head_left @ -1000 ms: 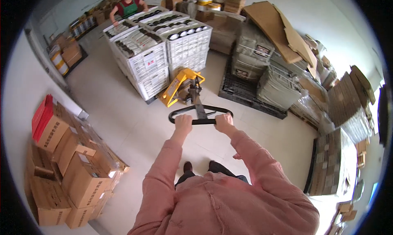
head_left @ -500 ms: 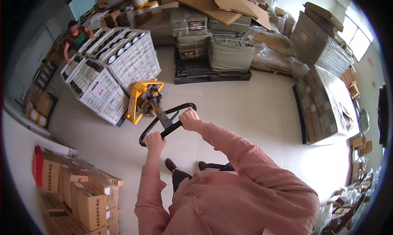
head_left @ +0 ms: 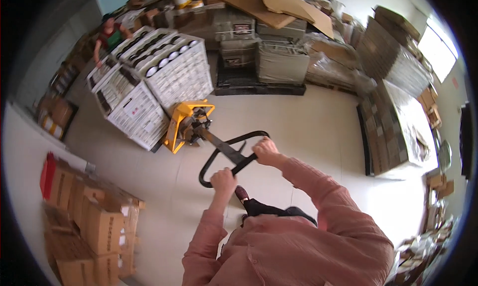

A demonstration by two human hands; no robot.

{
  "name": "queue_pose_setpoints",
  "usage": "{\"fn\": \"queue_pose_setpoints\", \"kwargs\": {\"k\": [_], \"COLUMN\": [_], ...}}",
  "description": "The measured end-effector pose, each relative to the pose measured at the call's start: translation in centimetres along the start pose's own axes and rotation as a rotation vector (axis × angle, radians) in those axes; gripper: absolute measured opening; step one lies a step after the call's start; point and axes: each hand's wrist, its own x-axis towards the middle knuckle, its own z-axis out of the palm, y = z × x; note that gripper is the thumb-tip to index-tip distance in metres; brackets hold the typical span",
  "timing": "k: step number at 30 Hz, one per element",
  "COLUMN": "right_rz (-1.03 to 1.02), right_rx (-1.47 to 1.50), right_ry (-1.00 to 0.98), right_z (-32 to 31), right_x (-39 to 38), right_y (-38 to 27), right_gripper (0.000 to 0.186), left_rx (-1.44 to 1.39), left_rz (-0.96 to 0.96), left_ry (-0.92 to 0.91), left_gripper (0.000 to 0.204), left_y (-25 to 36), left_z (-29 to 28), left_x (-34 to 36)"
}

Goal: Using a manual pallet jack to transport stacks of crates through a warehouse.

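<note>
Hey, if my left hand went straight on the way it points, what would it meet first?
Your left hand grips the black handle bar, so that comes first; beyond it, probably the handle's shaft, though depth is unclear.

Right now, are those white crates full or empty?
Not empty: dark and pale items show at the tops of the white crates. Lower down, I cannot tell.

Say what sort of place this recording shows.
Probably a warehouse or storeroom: there is a yellow metal pallet truck with a black loop handle, stacked white plastic crates at its far end, and brown cardboard boxes piled at left.
</note>
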Motion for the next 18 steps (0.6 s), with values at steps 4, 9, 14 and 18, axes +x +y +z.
{"fn": "queue_pose_setpoints", "kwargs": {"k": [4, 9, 14, 18], "right_rz": [0.018, 0.044, 0.024, -0.069], "right_rx": [-0.064, -0.031, -0.012, -0.002], "right_ry": [-0.173, -0.151, -0.137, -0.104], "right_z": [-2.7, -5.2, -6.2, -6.7], "right_x": [1.5, 1.6, 0.8, 0.9], "right_y": [-2.4, -2.5, -2.4, -0.6], "right_gripper": [0.011, 0.009, 0.015, 0.016], "left_rx": [-0.162, -0.293, -0.404, -0.510], "left_rz": [0.056, 0.144, 0.154, 0.175], "left_ry": [0.092, 0.031, -0.104, -0.183], "left_gripper": [0.017, 0.013, 0.025, 0.035], "left_y": [-2.0, -1.8, -0.5, 1.5], "left_z": [-1.3, -4.3, -3.6, -1.8], "left_x": [-1.3, -1.9, -2.5, -1.4]}}
